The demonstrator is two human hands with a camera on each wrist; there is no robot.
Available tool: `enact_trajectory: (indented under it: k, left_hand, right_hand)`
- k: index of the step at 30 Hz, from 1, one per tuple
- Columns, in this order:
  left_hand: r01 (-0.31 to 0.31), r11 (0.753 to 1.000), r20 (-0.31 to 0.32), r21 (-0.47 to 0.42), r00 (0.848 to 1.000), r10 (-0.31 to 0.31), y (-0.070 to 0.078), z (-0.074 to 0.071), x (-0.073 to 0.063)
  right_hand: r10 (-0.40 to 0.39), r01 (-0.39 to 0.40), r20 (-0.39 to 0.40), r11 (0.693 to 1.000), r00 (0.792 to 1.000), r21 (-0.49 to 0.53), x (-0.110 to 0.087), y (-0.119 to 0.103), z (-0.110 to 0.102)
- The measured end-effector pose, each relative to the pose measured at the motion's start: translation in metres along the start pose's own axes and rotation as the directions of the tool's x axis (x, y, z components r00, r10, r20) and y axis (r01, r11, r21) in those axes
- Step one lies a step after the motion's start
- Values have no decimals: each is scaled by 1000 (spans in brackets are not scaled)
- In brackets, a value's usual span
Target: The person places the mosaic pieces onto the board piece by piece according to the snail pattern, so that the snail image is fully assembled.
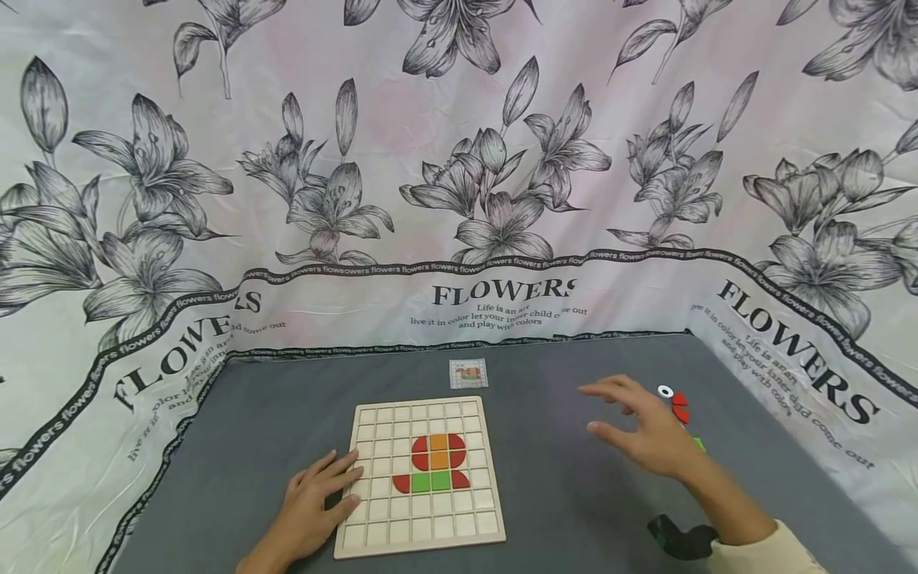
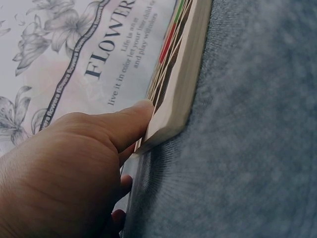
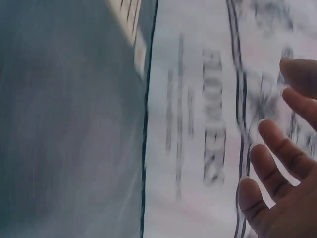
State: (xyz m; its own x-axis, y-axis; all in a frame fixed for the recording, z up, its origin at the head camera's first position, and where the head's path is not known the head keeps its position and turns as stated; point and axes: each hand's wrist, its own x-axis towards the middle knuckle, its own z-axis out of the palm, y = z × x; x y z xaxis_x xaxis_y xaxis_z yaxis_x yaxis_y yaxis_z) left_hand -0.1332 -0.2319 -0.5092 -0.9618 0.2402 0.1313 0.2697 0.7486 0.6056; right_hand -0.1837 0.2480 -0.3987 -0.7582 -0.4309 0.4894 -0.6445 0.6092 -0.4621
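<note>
A pale wooden grid board (image 1: 373, 542) lies on the grey cloth, with red, orange (image 1: 439, 460) and green (image 1: 430, 481) tiles set in its middle cells. My left hand (image 1: 304, 506) rests along the board's left edge, fingers spread and their tips on the rim. In the left wrist view the thumb (image 2: 131, 121) touches the board's corner. My right hand (image 1: 649, 430) is raised over the cloth right of the board, fingers apart with nothing between them. Partly hidden behind it are a white round eye piece (image 1: 665, 391), red pieces (image 1: 680, 408) and a green piece (image 1: 699, 443).
A small picture card (image 1: 468, 373) lies behind the board. Beside the right sleeve (image 1: 767, 550) sits a dark object (image 1: 677, 539). White flower-printed fabric (image 1: 502, 303) stands around the back and sides of the grey surface (image 1: 559, 510).
</note>
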Motion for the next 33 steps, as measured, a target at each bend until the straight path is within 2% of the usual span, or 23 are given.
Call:
enact_trajectory:
  k: [6, 10, 16, 19, 22, 25, 27, 31, 33]
  left_hand:
    - [14, 1000, 17, -14, 1000, -14, 1, -1, 0]
    - [17, 1000, 11, -5, 1000, -17, 1, -1, -1]
    - [12, 1000, -10, 9, 1000, -12, 1, 0, 0]
    - [4, 1000, -12, 9, 1000, -4, 1, 2, 0]
    - [-9, 1000, -21, 15, 1000, 10, 0, 3, 1]
    - [-20, 1000, -26, 15, 999, 20, -1, 3, 0]
    - [-15, 1000, -18, 11, 1000, 16, -1, 3, 0]
    - [9, 1000, 5, 5, 1000, -9, -1, 3, 1]
    - [19, 1000, 15, 3, 1000, -19, -1, 2, 1]
  right_hand:
    - [37, -39, -23, 996, 999, -79, -22, 44, -33]
    - [121, -123, -31, 990, 992, -72, -38, 74, -47]
    - [256, -257, -23, 964, 966, -75, -56, 107, -57]
    - [331, -329, 21, 941, 943, -76, -66, 120, -60]
    - [427, -420, 92, 903, 899, -89, -75, 134, -60]
    - [485, -472, 160, 874, 860, -110, -83, 147, -59]
    - [481, -467, 177, 876, 858, -117, -88, 154, -58]
    - [437, -418, 182, 898, 881, -137, -94, 161, -55]
    - [428, -404, 182, 902, 885, -155, -94, 163, -53]
